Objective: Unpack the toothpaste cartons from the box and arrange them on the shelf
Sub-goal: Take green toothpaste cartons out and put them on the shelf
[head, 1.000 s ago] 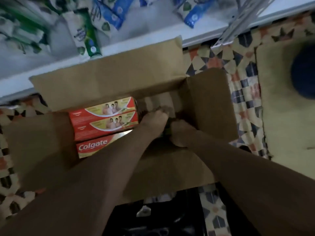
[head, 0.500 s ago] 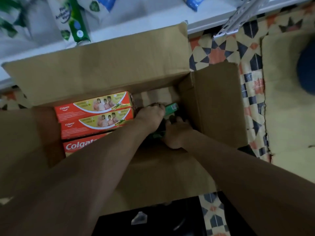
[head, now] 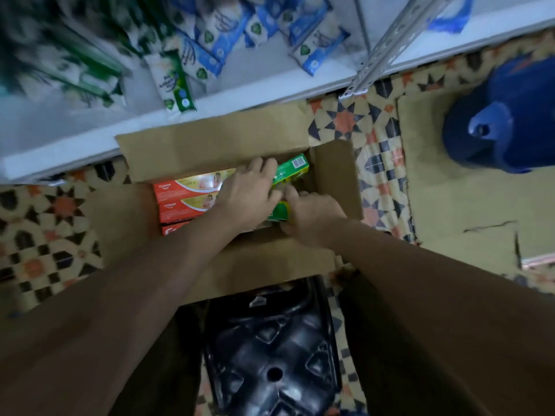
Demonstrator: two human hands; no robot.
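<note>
Gripping green cartons [head: 289, 171] in the box [head: 333, 175], left hand [head: 249, 193] and right hand [head: 312, 214].

The left hand [head: 249, 190] and right hand [head: 309, 211] covered most of the green cartons [head: 292, 166]; their count could not be told. Packets [head: 72, 67] at 10 o'clock were blurred. The lowest red carton [head: 174, 229] was half hidden.

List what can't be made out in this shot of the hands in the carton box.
Head view:
- Green cartons: count hidden by left hand and right hand.
- Lowest red carton: mostly covered by the left forearm.
- Shelf packets at top left: motion-blurred, labels unreadable.
- Cardboard box bottom: unseen.
</note>
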